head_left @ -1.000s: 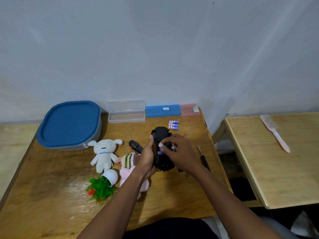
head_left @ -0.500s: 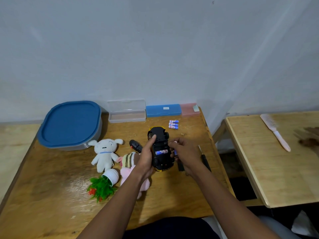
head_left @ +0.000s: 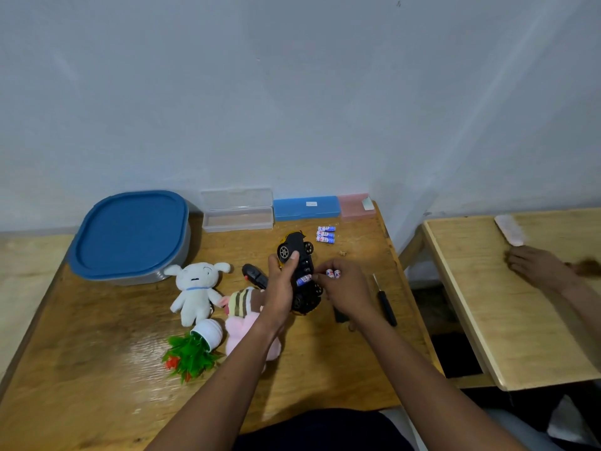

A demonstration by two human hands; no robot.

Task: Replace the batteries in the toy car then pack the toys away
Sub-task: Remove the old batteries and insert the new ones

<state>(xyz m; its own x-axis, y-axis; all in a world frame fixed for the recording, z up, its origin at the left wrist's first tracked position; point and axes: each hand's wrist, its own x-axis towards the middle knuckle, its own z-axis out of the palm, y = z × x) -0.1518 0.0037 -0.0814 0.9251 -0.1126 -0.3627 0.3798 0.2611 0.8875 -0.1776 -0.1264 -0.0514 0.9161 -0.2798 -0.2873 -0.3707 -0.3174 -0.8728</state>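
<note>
At the far left of the wooden table [head_left: 97, 385] sits a grey container with a blue lid [head_left: 130, 236], and just in front of it a white plush dog [head_left: 198, 291] lies on its back. Below the dog a little fake plant [head_left: 195, 349] in a white pot is tipped on its side, touching a pink plush toy [head_left: 247, 320]. A clear case [head_left: 237, 209] stands open against the wall. The left hand [head_left: 281, 288] is wrapped around the toy car [head_left: 300, 271], holding it belly-up above the middle of the table, thumb resting by a wheel; one battery [head_left: 304, 279] lies in the car's underside. Behind it, a blue case [head_left: 307, 208] lines the wall and three spare batteries [head_left: 325, 234] lie side by side. The right hand [head_left: 348, 288] pinches two batteries [head_left: 333, 274] in its fingertips, just beside the car. A screwdriver [head_left: 385, 301] lies to its right. On the neighbouring table [head_left: 507, 320], another person's hand [head_left: 540, 266] rests flat near a pale brush [head_left: 510, 229].
</note>
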